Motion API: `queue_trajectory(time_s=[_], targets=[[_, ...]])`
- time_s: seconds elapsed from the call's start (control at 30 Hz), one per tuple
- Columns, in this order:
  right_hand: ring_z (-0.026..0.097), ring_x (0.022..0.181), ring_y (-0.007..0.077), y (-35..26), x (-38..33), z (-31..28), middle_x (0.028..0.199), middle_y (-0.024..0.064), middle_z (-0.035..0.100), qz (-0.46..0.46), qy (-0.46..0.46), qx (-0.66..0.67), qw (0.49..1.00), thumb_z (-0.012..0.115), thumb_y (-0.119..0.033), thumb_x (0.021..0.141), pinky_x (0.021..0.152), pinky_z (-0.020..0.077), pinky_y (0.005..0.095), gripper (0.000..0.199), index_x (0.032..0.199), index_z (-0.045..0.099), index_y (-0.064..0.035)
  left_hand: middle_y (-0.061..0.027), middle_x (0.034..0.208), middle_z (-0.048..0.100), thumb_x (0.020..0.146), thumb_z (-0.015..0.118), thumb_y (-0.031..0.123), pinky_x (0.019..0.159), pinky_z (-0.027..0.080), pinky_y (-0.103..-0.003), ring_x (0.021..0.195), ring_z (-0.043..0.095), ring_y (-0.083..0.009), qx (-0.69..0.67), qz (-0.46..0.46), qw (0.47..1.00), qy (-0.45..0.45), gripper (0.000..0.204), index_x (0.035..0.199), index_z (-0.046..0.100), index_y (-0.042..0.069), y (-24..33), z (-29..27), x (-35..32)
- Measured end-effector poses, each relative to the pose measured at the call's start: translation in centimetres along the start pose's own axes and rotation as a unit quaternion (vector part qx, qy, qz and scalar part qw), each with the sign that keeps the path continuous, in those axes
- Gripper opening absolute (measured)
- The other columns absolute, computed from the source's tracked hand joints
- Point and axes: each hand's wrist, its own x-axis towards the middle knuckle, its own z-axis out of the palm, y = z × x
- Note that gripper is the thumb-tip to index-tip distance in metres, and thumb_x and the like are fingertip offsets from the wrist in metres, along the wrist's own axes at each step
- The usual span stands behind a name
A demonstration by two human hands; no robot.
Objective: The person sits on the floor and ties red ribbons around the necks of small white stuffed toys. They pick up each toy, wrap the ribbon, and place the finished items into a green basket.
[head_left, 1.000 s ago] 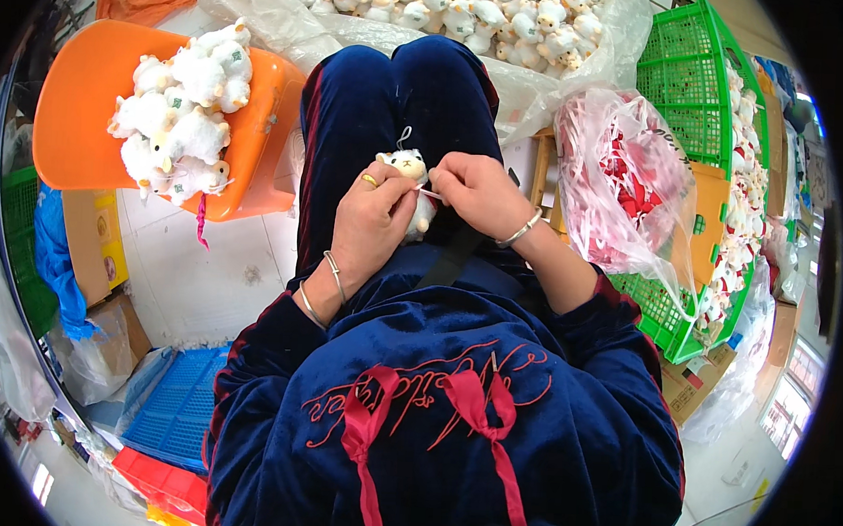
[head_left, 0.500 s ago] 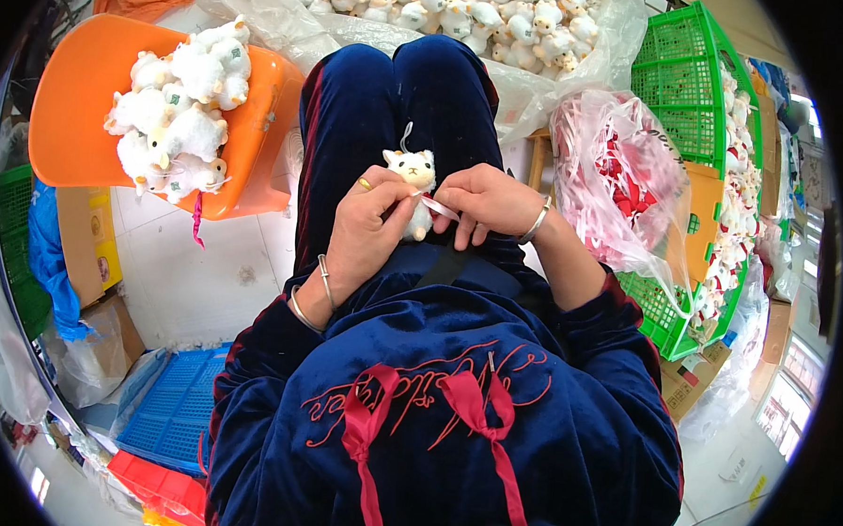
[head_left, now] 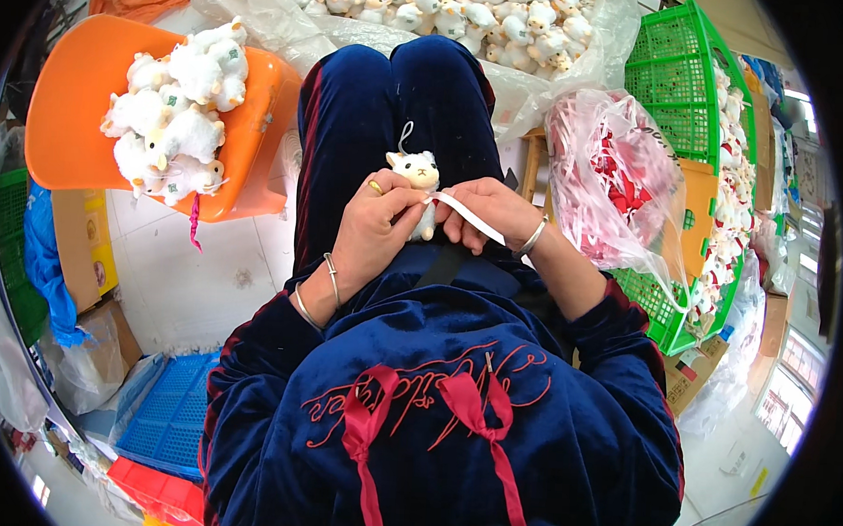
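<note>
A small white plush sheep (head_left: 416, 172) with a cream face and a white hanging loop sits upright on my lap. My left hand (head_left: 382, 214) is closed on the toy's left side, its thumb and fingertips pinching at the neck. From the neck a narrow white ribbon (head_left: 475, 221) runs out to the right, its loose end lying across my right hand's fingers. My right hand (head_left: 499, 210) is closed, with thumb and forefinger on the ribbon near the neck and the other fingers curled. What lies under the fingertips is hidden.
At left, an orange chair (head_left: 66, 121) bears a heap of similar plush toys (head_left: 179, 111). Many more fill a clear plastic sheet (head_left: 226, 1) ahead. Right of my knees are a clear bag of pink and red ribbons (head_left: 609, 168) and green crates (head_left: 669, 81).
The ribbon's loose end now stretches out to the right over my right fingers; before, only a short piece showed. The toy has shifted and tilted slightly right.
</note>
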Motion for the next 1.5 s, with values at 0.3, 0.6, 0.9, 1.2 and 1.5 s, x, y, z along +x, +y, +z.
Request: queue_trajectory(time_s=[0.3, 0.6, 0.9, 1.2, 1.5], targets=[[0.047, 0.045, 0.0076, 1.3, 0.2, 1.0, 0.065, 0.0007, 0.059, -0.002, 0.019, 0.097, 0.995, 0.055, -0.033, 0.109, 0.04, 0.0335, 0.0239, 0.036, 0.098, 0.071, -0.0031, -0.003, 0.097, 0.067, 0.084, 0.077, 0.005, 0.076, 0.056, -0.035, 0.088, 0.064, -0.0251, 0.081, 0.08, 0.993, -0.014, 0.015, 0.098, 0.076, 0.009, -0.2, -0.2, 0.1], [0.041, 0.05, 0.0046, 1.6, -0.1, 1.5, 0.065, -0.004, 0.052, -0.037, 0.02, 0.086, 0.995, 0.064, -0.023, 0.105, 0.044, 0.0298, 0.0225, 0.021, 0.099, 0.07, -0.0046, -0.0029, 0.097, 0.067, 0.085, 0.077, 0.007, 0.076, 0.056, -0.035, 0.088, 0.065, -0.0247, 0.087, 0.091, 0.992, -0.019, 0.012, 0.097, 0.075, 0.01, -0.1, -0.2, 0.2], [0.065, 0.075, 0.0077, 1.1, -0.7, 2.1, 0.082, 0.0009, 0.067, -0.165, 0.072, -0.066, 0.981, 0.067, -0.007, 0.101, 0.066, 0.0513, 0.0207, 0.008, 0.103, 0.069, -0.0003, -0.0083, 0.098, 0.065, 0.085, 0.076, -0.001, 0.081, 0.053, -0.035, 0.092, 0.063, -0.0258, 0.044, 0.054, 0.997, -0.024, 0.015, 0.1, 0.075, 0.004, -0.4, -0.2, 0.4], [0.069, 0.085, 0.0077, 1.7, 0.6, 2.7, 0.093, 0.0043, 0.072, -0.278, 0.147, -0.136, 0.939, 0.066, 0.002, 0.098, 0.075, 0.0557, 0.0229, 0.005, 0.103, 0.069, 0.0031, -0.0074, 0.094, 0.066, 0.088, 0.075, 0.004, 0.08, 0.054, -0.035, 0.091, 0.064, -0.0252, -0.007, -0.007, 1.0, -0.026, 0.011, 0.099, 0.075, 0.005, -0.4, -0.4, 0.6], [0.069, 0.076, 0.0092, 1.0, 1.0, 2.9, 0.085, 0.0047, 0.071, -0.294, 0.192, -0.133, 0.927, 0.066, 0.0, 0.099, 0.069, 0.0551, 0.024, 0.004, 0.1, 0.069, 0.0025, -0.0067, 0.091, 0.065, 0.087, 0.076, 0.004, 0.075, 0.053, -0.033, 0.085, 0.064, -0.0228, -0.035, -0.022, 0.999, -0.022, 0.011, 0.098, 0.077, 0.005, -0.6, -0.2, 0.6]])
